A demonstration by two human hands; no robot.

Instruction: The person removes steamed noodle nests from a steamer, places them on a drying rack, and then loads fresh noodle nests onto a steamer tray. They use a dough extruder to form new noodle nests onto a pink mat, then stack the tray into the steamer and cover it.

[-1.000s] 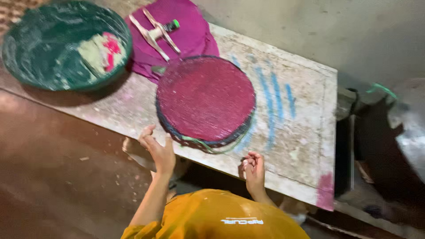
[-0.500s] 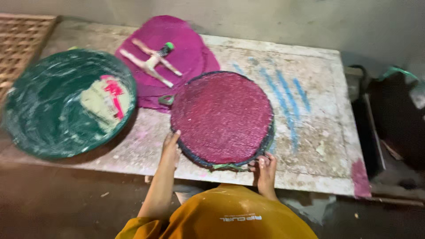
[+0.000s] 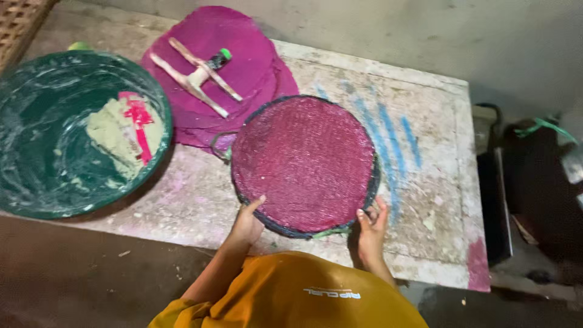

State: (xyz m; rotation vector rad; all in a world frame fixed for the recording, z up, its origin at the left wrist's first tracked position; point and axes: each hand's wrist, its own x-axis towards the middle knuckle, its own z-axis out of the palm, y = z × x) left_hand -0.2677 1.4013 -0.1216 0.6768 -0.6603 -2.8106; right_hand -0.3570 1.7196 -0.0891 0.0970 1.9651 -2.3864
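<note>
Both hands grasp the near rim of a round magenta-coated tray (image 3: 303,163) lying flat on the counter (image 3: 425,200): left grip (image 3: 248,223) closed on the lower-left edge, right grip (image 3: 371,226) closed on the lower-right. Beyond the left grip lie magenta sheets (image 3: 243,67); further left, a green basin (image 3: 36,158).

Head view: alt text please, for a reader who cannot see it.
Both hands, left hand and right hand, grip the near rim of a round magenta-coated sieve on a stained white table. A green basin and a stack of magenta discs sit further left.
</note>
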